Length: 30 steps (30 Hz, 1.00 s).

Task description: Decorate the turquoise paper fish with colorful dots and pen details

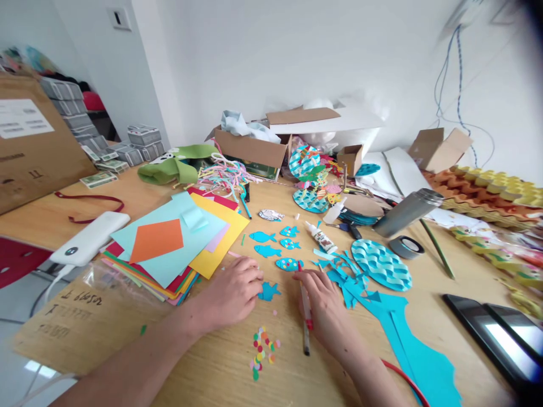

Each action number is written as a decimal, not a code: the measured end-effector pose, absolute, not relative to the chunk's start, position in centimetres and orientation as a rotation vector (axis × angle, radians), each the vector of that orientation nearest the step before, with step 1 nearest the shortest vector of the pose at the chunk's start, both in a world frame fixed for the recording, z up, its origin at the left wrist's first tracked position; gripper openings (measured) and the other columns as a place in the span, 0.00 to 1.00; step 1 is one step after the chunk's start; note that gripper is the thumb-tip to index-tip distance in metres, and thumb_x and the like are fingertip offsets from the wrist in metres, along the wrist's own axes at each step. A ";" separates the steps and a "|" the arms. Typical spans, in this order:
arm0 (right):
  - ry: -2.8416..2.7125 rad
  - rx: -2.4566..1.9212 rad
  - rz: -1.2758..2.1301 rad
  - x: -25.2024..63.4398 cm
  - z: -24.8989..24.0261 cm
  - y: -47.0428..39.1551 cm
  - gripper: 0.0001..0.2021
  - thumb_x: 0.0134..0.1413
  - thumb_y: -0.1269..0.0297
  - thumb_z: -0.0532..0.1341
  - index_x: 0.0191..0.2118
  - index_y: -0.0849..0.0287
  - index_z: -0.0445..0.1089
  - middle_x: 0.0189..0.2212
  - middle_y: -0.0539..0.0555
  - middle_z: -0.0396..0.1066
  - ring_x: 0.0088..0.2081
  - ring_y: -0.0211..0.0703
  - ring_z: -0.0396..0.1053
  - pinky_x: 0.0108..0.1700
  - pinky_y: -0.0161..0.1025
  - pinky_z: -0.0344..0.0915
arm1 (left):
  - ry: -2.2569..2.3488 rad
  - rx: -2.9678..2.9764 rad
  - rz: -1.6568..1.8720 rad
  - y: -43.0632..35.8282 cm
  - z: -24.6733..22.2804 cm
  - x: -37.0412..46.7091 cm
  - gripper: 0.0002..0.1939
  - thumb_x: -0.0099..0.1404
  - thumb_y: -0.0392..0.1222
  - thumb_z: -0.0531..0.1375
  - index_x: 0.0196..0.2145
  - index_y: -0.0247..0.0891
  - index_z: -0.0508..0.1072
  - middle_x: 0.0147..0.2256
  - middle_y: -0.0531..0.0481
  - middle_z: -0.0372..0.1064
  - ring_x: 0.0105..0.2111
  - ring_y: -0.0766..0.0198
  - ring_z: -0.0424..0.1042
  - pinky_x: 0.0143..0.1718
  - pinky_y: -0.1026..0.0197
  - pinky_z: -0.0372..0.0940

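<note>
My left hand (pixel 237 291) rests on the table with fingers curled, its fingertips at the left edge of a blue paper fish (pixel 269 291); whether they pinch it is hidden. My right hand (pixel 320 299) lies around a red-and-clear pen (pixel 305 305), whose tip points at a blue fish with coloured dots (pixel 288 264). More blue fish (pixel 267 251) lie beyond, some dotted or patterned. Small coloured paper dots (pixel 262 350) are scattered between my forearms. A glue bottle (pixel 322 237) lies behind my right hand, near blue paper scraps (pixel 350 282).
Stacked coloured paper (pixel 169 243) and a white power bank (pixel 89 240) are at left. Right of my hand are a patterned oval (pixel 382 264), black tape roll (pixel 406 247), grey flask (pixel 407 212) and a dark phone-like device (pixel 487 333). Cardboard boxes (pixel 254 148) stand behind.
</note>
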State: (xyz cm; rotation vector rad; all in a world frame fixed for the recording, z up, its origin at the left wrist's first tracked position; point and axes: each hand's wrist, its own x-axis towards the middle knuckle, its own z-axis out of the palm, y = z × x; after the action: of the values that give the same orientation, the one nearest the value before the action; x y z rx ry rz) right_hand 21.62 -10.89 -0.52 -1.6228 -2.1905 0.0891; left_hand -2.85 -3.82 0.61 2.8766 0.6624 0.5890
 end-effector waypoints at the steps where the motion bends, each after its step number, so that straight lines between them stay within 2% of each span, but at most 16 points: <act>1: -2.194 -1.640 0.086 21.7 -0.5 -10.9 0.27 0.49 0.85 0.51 0.54 0.57 0.65 0.49 0.62 0.70 0.53 0.58 0.65 0.49 0.59 0.67 | 0.657 2.871 0.594 -3.8 0.6 -2.9 0.06 0.61 0.31 0.63 0.37 0.36 0.76 0.44 0.47 0.75 0.51 0.54 0.65 0.59 0.49 0.61; 6: -2.167 -1.702 0.031 22.1 -0.6 -10.7 0.28 0.47 0.86 0.50 0.54 0.59 0.66 0.49 0.64 0.70 0.53 0.59 0.64 0.48 0.57 0.67 | 0.629 2.832 0.575 -3.8 0.8 -3.1 0.06 0.62 0.32 0.62 0.30 0.40 0.77 0.41 0.49 0.75 0.50 0.54 0.66 0.60 0.48 0.59; 10: -2.135 -1.697 -0.077 22.5 -0.7 -10.6 0.26 0.50 0.85 0.51 0.52 0.59 0.67 0.49 0.63 0.72 0.54 0.60 0.64 0.50 0.59 0.65 | 0.599 2.813 0.552 -3.7 1.0 -3.2 0.06 0.63 0.34 0.62 0.32 0.42 0.79 0.39 0.50 0.75 0.49 0.54 0.66 0.61 0.46 0.57; 12: -2.092 -1.660 -0.098 22.4 -0.4 -10.6 0.20 0.56 0.81 0.52 0.51 0.57 0.67 0.48 0.62 0.73 0.53 0.60 0.65 0.49 0.57 0.66 | 0.599 2.802 0.535 -3.7 1.0 -3.2 0.06 0.62 0.34 0.63 0.33 0.42 0.79 0.39 0.50 0.75 0.49 0.54 0.66 0.62 0.46 0.56; 15: -1.968 -1.580 -0.043 21.9 0.3 -10.7 0.09 0.65 0.70 0.54 0.49 0.57 0.67 0.44 0.61 0.73 0.48 0.55 0.68 0.46 0.51 0.68 | 0.605 2.794 0.495 -3.9 1.1 -3.2 0.04 0.61 0.35 0.64 0.34 0.41 0.79 0.41 0.49 0.74 0.49 0.53 0.66 0.61 0.45 0.56; 20: -1.720 -1.593 0.086 21.0 1.1 -11.1 0.08 0.67 0.61 0.55 0.45 0.56 0.69 0.40 0.58 0.72 0.42 0.49 0.72 0.40 0.43 0.69 | 0.626 2.802 0.478 -4.3 0.7 -2.9 0.05 0.62 0.37 0.64 0.37 0.40 0.79 0.40 0.47 0.71 0.48 0.53 0.66 0.61 0.43 0.57; 27: -1.812 -1.481 0.177 20.6 1.2 -11.2 0.06 0.67 0.64 0.55 0.43 0.55 0.69 0.39 0.56 0.74 0.41 0.46 0.74 0.41 0.40 0.70 | 0.691 2.772 0.543 -4.7 0.8 -2.5 0.06 0.66 0.34 0.60 0.37 0.38 0.78 0.37 0.46 0.71 0.47 0.54 0.66 0.57 0.47 0.61; 30: -1.930 -1.409 0.239 20.2 1.1 -11.2 0.09 0.70 0.66 0.52 0.44 0.54 0.70 0.37 0.55 0.74 0.39 0.45 0.74 0.40 0.39 0.70 | 0.699 2.758 0.583 -4.4 1.1 -2.6 0.06 0.67 0.34 0.59 0.34 0.36 0.77 0.37 0.46 0.73 0.46 0.55 0.66 0.54 0.50 0.63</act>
State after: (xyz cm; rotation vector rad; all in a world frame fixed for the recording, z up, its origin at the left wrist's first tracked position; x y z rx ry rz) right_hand 20.20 -11.16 1.05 -1.4088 -1.9301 0.2393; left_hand -2.63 -4.43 1.11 2.7578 0.6994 0.5825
